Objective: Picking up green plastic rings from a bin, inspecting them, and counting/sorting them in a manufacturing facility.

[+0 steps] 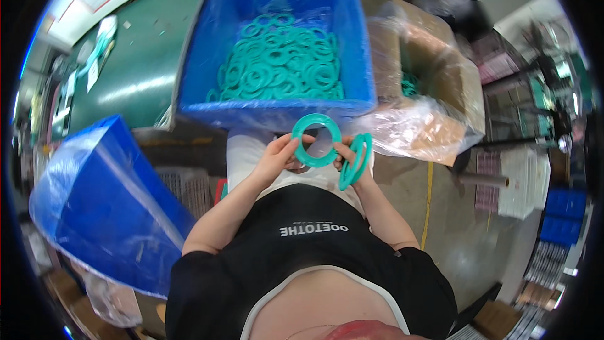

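Note:
A teal flat ring (316, 119) stands nearly face-on in front of me, held by its rim from both sides. My left hand (277, 156) pinches its left edge, with the thumb on the near face. The fingers of my right hand (340, 152) grip its right edge. Hanging at that same right hand are a few more teal rings (346, 179), bunched together and seen almost edge-on. Just beyond my hands is a blue bin (277, 111) lined with clear plastic. Many loose teal rings (277, 56) lie heaped inside it.
Right of the bin, a plastic-lined cardboard box (462, 91) holds some teal pieces. A green-topped table (141, 56) is at the far left. Another blue bin (107, 195), wrapped in plastic, leans at my left. Yellow lines (429, 198) mark the floor on the right.

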A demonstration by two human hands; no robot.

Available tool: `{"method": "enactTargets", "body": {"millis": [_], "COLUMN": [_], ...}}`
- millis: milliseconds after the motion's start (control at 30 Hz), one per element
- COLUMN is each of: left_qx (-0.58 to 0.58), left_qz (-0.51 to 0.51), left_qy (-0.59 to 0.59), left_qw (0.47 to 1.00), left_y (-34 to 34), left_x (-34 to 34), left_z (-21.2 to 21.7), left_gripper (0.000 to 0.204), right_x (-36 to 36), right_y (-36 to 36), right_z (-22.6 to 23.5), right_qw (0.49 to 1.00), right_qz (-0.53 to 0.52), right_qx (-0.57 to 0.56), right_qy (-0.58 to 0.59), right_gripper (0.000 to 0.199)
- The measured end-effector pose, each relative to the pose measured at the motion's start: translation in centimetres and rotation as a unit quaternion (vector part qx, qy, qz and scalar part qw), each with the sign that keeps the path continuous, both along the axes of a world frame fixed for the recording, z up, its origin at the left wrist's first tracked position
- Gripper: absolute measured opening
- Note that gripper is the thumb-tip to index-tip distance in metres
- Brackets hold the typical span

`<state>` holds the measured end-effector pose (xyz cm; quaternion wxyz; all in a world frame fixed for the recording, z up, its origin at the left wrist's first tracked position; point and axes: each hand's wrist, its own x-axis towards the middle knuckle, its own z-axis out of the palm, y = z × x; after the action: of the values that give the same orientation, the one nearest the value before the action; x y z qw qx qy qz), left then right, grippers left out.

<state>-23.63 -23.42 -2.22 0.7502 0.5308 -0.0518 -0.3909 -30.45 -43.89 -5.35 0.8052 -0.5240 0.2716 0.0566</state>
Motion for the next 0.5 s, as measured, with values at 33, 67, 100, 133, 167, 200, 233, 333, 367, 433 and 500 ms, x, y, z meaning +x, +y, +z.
{"method": "enactTargets", "body": {"millis": [33,67,100,133,167,200,233,333,367,433,500], "left_qx": [0.005,0.017,0.027,0.028,0.029,0.03,0.031,0.036,0.03,-0.012,-0.055], "left_qz": [0.023,0.031,0.032,0.048,0.057,0.045,0.032,0.033,0.039,0.036,0.034], "left_qy": [0.003,-0.002,-0.007,-0.001,0.001,0.001,0.001,0.007,0.015,0.045,0.075], "left_qw": [1.0,0.999,0.999,0.998,0.998,0.999,0.999,0.999,0.999,0.998,0.995], "left_y": [0.4,0.8,1.1,1.4,1.7,2.0,2.2,2.1,2.1,2.4,2.8], "left_x": [-0.3,-0.4,-0.6,-0.6,-0.6,-0.6,-0.5,-0.5,-0.5,-0.3,-0.2], "left_z": [-0.2,-0.5,-0.8,-0.9,-1.0,-1.0,-1.1,-1.5,-1.5,-0.9,-1.1], "left_gripper": [0.032,0.031,0.032,0.035,0.035,0.035,0.036,0.038,0.038,0.037,0.037], "right_x": [0.0,0.1,0.1,0.1,0.1,0.2,0.4,0.8,0.6,0.4,0.6], "right_y": [0.3,0.5,0.7,0.8,0.7,0.7,0.6,0.3,0.4,0.6,0.9], "right_z": [-0.1,-0.2,-0.1,0.1,0.2,0.5,0.8,1.8,1.6,1.2,0.6], "right_qw": [1.0,0.999,0.999,0.998,0.998,0.996,0.996,0.992,0.992,0.991,0.993], "right_qz": [0.015,0.027,0.04,0.046,0.05,0.059,0.062,0.122,0.122,0.126,0.106], "right_qx": [0.006,0.012,0.014,0.012,0.01,0.015,0.016,-0.003,-0.003,-0.045,-0.031], "right_qy": [-0.014,-0.03,-0.027,-0.035,-0.043,-0.059,-0.057,-0.039,-0.037,-0.027,-0.042], "right_gripper": [0.031,0.031,0.031,0.03,0.03,0.028,0.028,0.025,0.025,0.024,0.023]}}
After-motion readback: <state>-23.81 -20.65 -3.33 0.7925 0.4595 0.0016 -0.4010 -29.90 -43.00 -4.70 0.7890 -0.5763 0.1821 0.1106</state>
